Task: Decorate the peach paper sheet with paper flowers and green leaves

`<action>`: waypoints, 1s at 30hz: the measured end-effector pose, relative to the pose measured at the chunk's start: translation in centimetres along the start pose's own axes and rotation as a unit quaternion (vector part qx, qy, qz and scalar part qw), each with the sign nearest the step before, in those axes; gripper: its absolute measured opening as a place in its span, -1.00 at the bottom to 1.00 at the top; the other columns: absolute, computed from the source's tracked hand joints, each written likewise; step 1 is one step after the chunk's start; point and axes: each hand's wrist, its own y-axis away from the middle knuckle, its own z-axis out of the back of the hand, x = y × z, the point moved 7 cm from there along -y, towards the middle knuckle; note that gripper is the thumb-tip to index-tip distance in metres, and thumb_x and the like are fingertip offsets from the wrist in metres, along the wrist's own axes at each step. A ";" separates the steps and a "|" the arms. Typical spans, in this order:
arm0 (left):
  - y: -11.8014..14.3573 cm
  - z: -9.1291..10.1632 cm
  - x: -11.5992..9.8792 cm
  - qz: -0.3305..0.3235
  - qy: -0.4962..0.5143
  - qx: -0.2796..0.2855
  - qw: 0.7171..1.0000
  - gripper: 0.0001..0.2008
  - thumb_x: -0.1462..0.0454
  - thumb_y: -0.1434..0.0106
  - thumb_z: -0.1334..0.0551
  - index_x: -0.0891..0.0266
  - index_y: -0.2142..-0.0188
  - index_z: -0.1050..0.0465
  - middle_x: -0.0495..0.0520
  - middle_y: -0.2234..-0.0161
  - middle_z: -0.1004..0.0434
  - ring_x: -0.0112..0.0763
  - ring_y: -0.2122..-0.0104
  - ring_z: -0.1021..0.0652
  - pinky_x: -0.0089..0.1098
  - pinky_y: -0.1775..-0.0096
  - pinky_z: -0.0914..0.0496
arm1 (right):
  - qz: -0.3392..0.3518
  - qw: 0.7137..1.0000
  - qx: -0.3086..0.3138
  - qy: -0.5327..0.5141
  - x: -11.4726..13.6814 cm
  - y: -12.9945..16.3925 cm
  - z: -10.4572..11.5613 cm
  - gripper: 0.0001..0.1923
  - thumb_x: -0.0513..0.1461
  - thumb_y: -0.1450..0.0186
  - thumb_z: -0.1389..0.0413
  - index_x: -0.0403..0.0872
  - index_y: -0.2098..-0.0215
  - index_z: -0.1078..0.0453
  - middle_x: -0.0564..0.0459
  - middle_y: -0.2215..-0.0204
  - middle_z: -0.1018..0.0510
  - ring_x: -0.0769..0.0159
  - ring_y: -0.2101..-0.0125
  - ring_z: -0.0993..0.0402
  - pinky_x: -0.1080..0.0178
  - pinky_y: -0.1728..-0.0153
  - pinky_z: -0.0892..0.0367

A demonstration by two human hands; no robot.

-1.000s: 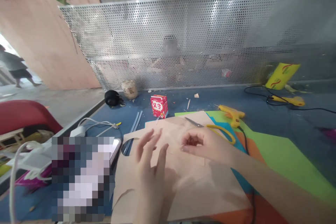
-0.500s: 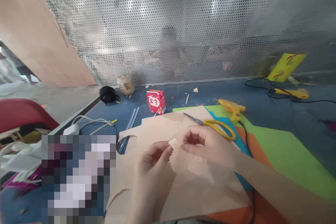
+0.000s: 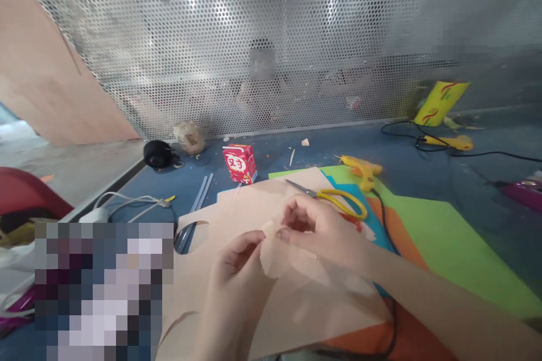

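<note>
Between my hands is a small cream paper cutout with a scalloped edge. My left hand pinches its left side between thumb and fingers. From the other side, my right hand has its thumb and curled fingers closed on the cutout's upper right part. Under both hands lies a large cream paper sheet with curved pieces cut out of its left side. Just beyond my right hand, scissors with yellow handles rest on the paper, blades pointing left.
A red drink carton stands behind the sheet. A yellow glue gun lies at right on green paper, its cord running towards me. Clear glue sticks and white cables are at left. A perforated metal panel closes the back.
The whole view has shifted, so things sit further left. My right hand has closed in on the cutout, whose scalloped edge shows more now.
</note>
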 end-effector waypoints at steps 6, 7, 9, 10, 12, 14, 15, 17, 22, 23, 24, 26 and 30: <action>-0.3 0.0 0.4 0.020 0.031 0.033 0.999 -0.58 -0.05 0.04 -0.28 0.30 0.50 -0.56 0.06 0.58 -0.49 -0.43 0.51 -0.43 -0.49 0.44 -0.29 | 0.005 1.000 -0.001 0.021 0.0 -0.1 -0.2 -0.91 -0.25 -0.17 -0.11 -0.07 0.34 -0.32 0.16 0.49 -0.40 0.45 0.46 -0.32 0.37 0.44 -0.24; -0.3 -0.2 0.3 0.019 0.028 0.038 0.999 -0.59 -0.04 0.06 -0.30 0.30 0.48 -0.56 0.07 0.56 -0.50 -0.42 0.50 -0.43 -0.48 0.44 -0.29 | 0.007 1.000 -0.002 0.023 0.0 -0.1 -0.3 -0.92 -0.26 -0.16 -0.12 -0.07 0.34 -0.33 0.16 0.49 -0.39 0.44 0.46 -0.33 0.37 0.43 -0.24; 0.0 -0.3 0.1 0.013 0.005 0.037 0.999 -0.67 0.04 0.09 -0.35 0.29 0.48 -0.56 0.04 0.57 -0.49 -0.45 0.52 -0.40 -0.51 0.49 -0.26 | 0.004 1.000 -0.005 0.020 0.0 0.0 -0.3 -0.92 -0.27 -0.15 -0.12 -0.08 0.35 -0.34 0.16 0.49 -0.40 0.44 0.45 -0.34 0.38 0.43 -0.24; 0.1 -0.4 0.0 0.013 -0.009 0.034 0.999 -0.71 0.08 0.10 -0.37 0.28 0.50 -0.55 0.02 0.59 -0.47 -0.47 0.54 -0.38 -0.53 0.52 -0.24 | -0.001 1.000 -0.006 0.018 0.0 0.0 -0.3 -0.92 -0.26 -0.15 -0.12 -0.07 0.35 -0.34 0.16 0.49 -0.41 0.44 0.45 -0.34 0.38 0.44 -0.24; 0.3 -0.5 -0.1 0.016 -0.039 0.027 0.999 -0.75 0.11 0.07 -0.35 0.28 0.56 -0.53 -0.01 0.62 -0.42 -0.50 0.57 -0.34 -0.54 0.56 -0.21 | -0.013 1.000 -0.006 0.012 0.0 0.1 -0.4 -0.91 -0.24 -0.16 -0.11 -0.07 0.34 -0.36 0.15 0.48 -0.42 0.43 0.44 -0.35 0.37 0.44 -0.25; 0.4 -0.5 -0.2 0.009 -0.065 0.019 0.998 -0.75 0.12 0.04 -0.33 0.29 0.59 -0.50 -0.02 0.64 -0.39 -0.50 0.59 -0.32 -0.53 0.57 -0.20 | -0.008 1.000 -0.009 0.028 0.2 0.1 -0.4 -0.90 -0.23 -0.17 -0.10 -0.07 0.33 -0.38 0.14 0.47 -0.45 0.42 0.44 -0.35 0.37 0.44 -0.25; 0.3 -0.4 -0.3 0.003 -0.071 0.017 0.997 -0.76 0.12 0.03 -0.32 0.29 0.60 -0.50 -0.02 0.63 -0.40 -0.49 0.59 -0.33 -0.53 0.56 -0.21 | 0.002 0.999 -0.015 0.051 0.5 0.1 -0.3 -0.91 -0.23 -0.16 -0.11 -0.07 0.34 -0.40 0.13 0.46 -0.46 0.42 0.45 -0.35 0.36 0.43 -0.26; 0.2 -0.4 -0.4 -0.008 -0.080 0.022 0.997 -0.77 0.13 0.01 -0.30 0.29 0.56 -0.51 0.00 0.61 -0.43 -0.46 0.55 -0.37 -0.52 0.53 -0.23 | 0.032 0.993 -0.038 0.108 1.2 0.0 -0.1 -0.93 -0.25 -0.14 -0.12 -0.06 0.38 -0.42 0.12 0.46 -0.47 0.41 0.46 -0.33 0.35 0.43 -0.26; 0.0 -0.3 -0.3 -0.019 -0.097 0.052 0.994 -0.76 0.14 0.02 -0.31 0.32 0.53 -0.53 0.03 0.58 -0.46 -0.42 0.50 -0.41 -0.50 0.47 -0.26 | 0.036 0.985 -0.064 0.155 1.6 -0.4 0.0 -0.90 -0.23 -0.16 -0.09 -0.06 0.48 -0.43 0.12 0.54 -0.46 0.39 0.50 -0.32 0.35 0.51 -0.23; -0.1 -0.2 -0.2 -0.019 -0.098 0.048 0.994 -0.75 0.13 0.01 -0.30 0.32 0.53 -0.52 0.02 0.60 -0.45 -0.44 0.52 -0.39 -0.51 0.48 -0.24 | 0.024 0.987 -0.062 0.147 1.4 -0.4 -0.1 -0.89 -0.22 -0.17 -0.09 -0.06 0.48 -0.42 0.12 0.54 -0.45 0.39 0.50 -0.32 0.35 0.51 -0.23; -0.1 -0.2 -0.2 -0.019 -0.098 0.044 0.994 -0.75 0.13 0.00 -0.29 0.31 0.53 -0.51 0.00 0.60 -0.43 -0.46 0.54 -0.38 -0.52 0.50 -0.23 | 0.013 0.989 -0.060 0.134 1.2 -0.4 -0.2 -0.88 -0.21 -0.17 -0.09 -0.06 0.47 -0.42 0.12 0.55 -0.45 0.39 0.51 -0.33 0.36 0.51 -0.23; 0.0 -0.1 -0.1 -0.018 -0.098 0.040 0.994 -0.75 0.13 -0.02 -0.27 0.30 0.54 -0.49 -0.03 0.62 -0.40 -0.50 0.56 -0.35 -0.54 0.52 -0.19 | -0.012 0.993 -0.055 0.102 0.8 -0.3 -0.3 -0.88 -0.19 -0.17 -0.10 -0.06 0.44 -0.43 0.13 0.55 -0.45 0.39 0.50 -0.34 0.37 0.52 -0.24; 0.0 -0.3 0.2 -0.009 -0.104 0.053 0.993 -0.74 0.13 -0.02 -0.28 0.33 0.56 -0.46 -0.03 0.63 -0.37 -0.50 0.56 -0.34 -0.53 0.53 -0.16 | -0.047 0.995 -0.035 0.082 0.3 -0.3 -0.5 -0.87 -0.17 -0.18 -0.09 -0.05 0.38 -0.44 0.12 0.51 -0.47 0.39 0.48 -0.36 0.37 0.50 -0.25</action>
